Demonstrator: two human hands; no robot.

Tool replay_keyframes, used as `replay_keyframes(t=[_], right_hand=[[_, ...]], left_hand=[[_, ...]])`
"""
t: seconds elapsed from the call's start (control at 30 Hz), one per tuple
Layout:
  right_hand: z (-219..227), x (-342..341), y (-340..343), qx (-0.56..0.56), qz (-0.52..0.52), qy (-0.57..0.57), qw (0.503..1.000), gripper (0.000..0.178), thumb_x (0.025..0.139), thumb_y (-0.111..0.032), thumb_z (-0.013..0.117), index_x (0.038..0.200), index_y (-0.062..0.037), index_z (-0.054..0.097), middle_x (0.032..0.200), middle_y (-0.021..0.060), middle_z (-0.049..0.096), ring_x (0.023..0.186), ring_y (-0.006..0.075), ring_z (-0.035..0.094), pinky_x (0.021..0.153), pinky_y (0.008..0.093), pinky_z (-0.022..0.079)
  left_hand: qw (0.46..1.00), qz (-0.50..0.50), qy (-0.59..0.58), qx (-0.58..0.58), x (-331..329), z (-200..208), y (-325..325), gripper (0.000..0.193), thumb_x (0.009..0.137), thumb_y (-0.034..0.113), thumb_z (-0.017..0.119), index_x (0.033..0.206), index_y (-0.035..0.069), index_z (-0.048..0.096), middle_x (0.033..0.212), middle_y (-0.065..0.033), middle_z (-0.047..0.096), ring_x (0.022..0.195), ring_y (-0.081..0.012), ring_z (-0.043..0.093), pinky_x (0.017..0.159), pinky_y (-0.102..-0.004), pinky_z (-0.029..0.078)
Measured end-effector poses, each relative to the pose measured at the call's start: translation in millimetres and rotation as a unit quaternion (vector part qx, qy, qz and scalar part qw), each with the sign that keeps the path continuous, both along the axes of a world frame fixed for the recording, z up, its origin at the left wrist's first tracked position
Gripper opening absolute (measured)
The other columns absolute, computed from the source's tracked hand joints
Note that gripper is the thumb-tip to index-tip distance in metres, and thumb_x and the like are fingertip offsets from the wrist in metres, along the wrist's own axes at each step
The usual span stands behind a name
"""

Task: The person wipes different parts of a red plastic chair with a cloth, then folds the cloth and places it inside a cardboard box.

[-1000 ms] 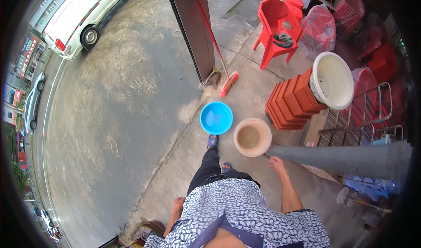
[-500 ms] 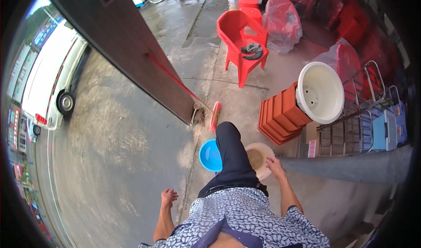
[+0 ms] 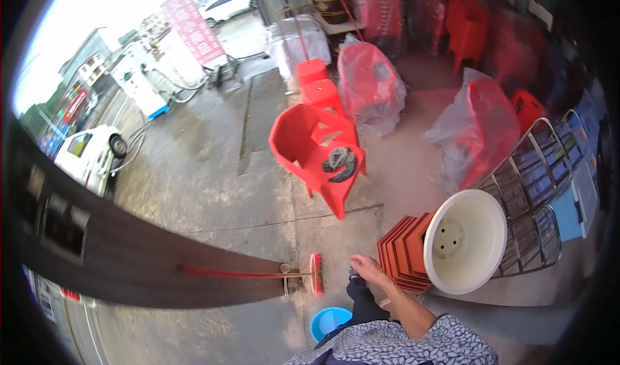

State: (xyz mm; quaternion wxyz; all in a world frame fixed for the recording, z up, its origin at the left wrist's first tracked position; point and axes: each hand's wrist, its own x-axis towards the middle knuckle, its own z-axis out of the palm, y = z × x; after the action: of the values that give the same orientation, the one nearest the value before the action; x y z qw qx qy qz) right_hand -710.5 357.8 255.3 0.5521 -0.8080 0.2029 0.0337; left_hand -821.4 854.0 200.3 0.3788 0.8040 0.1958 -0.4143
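Terracotta-red trays stacked at lower centre draw the right hand, fingers loosely spread, gripping nothing; the left hand is out of frame. A careless nudge could tip the leaning white pot beside them.

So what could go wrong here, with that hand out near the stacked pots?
The right hand reaches toward the stack of terracotta-coloured planters; the big white pot lies tipped on its side against them, so a nudge might set it rolling. The red broom lies across the ground close to the person's foot and could trip a step. The blue basin sits just behind the leg, easy to kick.
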Motion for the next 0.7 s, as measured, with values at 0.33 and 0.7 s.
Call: replay_keyframes(t=[0.33, 0.7], right_hand=[[113, 104, -94, 0.081, -0.065, -0.035, 0.994, 0.040, 0.102, -0.031, 0.059, 0.131, -0.0036, 0.064, 0.122, 0.0168, 0.071, 0.113, 0.0265, 0.069, 0.094, 0.0357, 0.054], [117, 138, -198, 0.134, -0.358, -0.137, 0.914, 0.035, 0.104, -0.025, 0.060, 0.131, -0.0029, 0.062, 0.121, 0.0143, 0.072, 0.107, 0.0243, 0.070, 0.091, 0.0350, 0.055]], left_hand=[[0.975, 0.168, 0.061, -0.132, 256, 8, -101, 0.026, 0.098, 0.019, 0.059, 0.112, -0.003, 0.059, 0.092, -0.0220, 0.071, 0.070, -0.0314, 0.072, 0.056, -0.0413, 0.059], [0.976, -0.182, 0.077, -0.088, 481, 37, -306, 0.036, 0.101, 0.028, 0.060, 0.126, 0.002, 0.062, 0.101, -0.0143, 0.073, 0.078, -0.0244, 0.073, 0.066, -0.0374, 0.061]])
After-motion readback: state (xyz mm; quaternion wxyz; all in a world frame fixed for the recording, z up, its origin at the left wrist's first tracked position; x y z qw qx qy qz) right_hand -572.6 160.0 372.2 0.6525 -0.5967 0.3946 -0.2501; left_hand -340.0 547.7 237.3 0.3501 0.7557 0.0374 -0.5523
